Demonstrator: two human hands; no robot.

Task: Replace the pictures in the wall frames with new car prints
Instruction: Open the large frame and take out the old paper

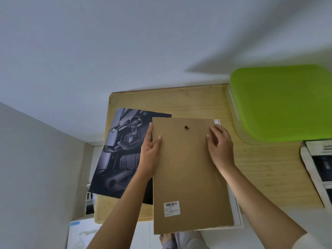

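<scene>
A brown backing board (pixel 190 177) with a small black hanger hook (pixel 186 127) and a barcode sticker lies over a white picture frame (pixel 238 212) on the wooden table (pixel 197 103). My left hand (pixel 150 153) grips the board's left edge, thumb on top and fingers along the side. My right hand (pixel 220 146) grips its upper right edge with curled fingers. A dark car-interior print (pixel 118 155) lies to the left, partly under the board and overhanging the table's left edge.
A clear box with a green lid (pixel 282 103) stands at the table's back right. More printed sheets (pixel 318 169) lie at the right edge. A white wall rises behind the table. A white cabinet (pixel 80 234) sits below left.
</scene>
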